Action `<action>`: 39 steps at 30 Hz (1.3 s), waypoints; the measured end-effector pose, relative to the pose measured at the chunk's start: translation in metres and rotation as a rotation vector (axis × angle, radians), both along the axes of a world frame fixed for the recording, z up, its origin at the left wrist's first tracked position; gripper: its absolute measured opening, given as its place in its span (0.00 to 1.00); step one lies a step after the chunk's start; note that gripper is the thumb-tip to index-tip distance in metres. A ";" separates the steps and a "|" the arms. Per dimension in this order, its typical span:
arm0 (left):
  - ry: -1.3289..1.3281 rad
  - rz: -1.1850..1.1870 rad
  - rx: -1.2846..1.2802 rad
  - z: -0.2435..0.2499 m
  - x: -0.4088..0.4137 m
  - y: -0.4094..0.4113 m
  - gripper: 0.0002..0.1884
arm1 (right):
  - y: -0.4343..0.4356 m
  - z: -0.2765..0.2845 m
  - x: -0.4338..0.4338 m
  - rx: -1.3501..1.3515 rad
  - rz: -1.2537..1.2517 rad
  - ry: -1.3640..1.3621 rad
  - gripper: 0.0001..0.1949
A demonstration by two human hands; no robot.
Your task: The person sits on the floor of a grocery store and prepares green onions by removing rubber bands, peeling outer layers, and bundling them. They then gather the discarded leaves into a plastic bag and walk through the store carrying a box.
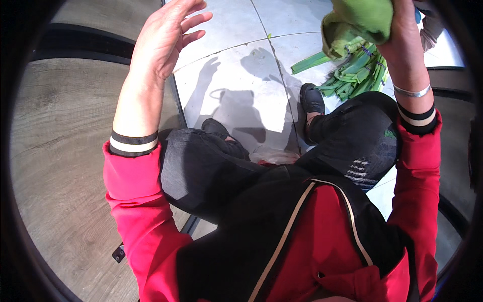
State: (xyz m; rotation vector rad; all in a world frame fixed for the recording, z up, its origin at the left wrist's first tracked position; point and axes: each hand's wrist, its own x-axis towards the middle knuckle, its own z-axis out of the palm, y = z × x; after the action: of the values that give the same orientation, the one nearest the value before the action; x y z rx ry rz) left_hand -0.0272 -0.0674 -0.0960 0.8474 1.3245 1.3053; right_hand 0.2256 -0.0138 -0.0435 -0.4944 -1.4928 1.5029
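Note:
At the top right, my right hand, with a silver bangle on the wrist, holds up a green cloth-like or leafy thing; its exact kind cannot be told. My left hand is raised at the upper left, fingers apart, with nothing seen in it; part of it is cut off by the frame's top. Below my right hand, tied bunches of long green leafy stalks, like leek or garlic greens, lie on the tiled floor. A thick green stalk sticks out to their left.
Wood-look panels with black edges stand at the left, with more at the right. A clear plastic bag with something red lies between my legs. My dark shoes rest on the pale floor tiles. Part of another person shows at the upper right.

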 end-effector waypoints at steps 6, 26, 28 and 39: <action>-0.002 -0.133 -0.063 -0.016 -0.015 -0.010 0.18 | -0.003 -0.024 -0.026 0.008 0.099 -0.373 0.29; -0.122 0.277 -0.320 -0.107 -0.148 -0.022 0.18 | 0.134 -0.118 0.027 -0.973 -0.167 -0.137 0.22; -0.135 0.257 -0.381 -0.113 -0.145 -0.019 0.19 | 0.140 -0.129 0.020 -0.976 -0.219 -0.177 0.23; -0.237 0.264 -0.647 -0.155 -0.118 0.025 0.15 | 0.121 -0.093 -0.018 -1.055 -0.494 -0.374 0.26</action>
State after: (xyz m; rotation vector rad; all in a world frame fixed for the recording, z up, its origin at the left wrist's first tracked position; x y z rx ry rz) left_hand -0.1456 -0.0427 -0.2507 0.0707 1.5652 1.0278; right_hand 0.2080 0.1073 -0.1370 -1.6939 -0.6047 1.7348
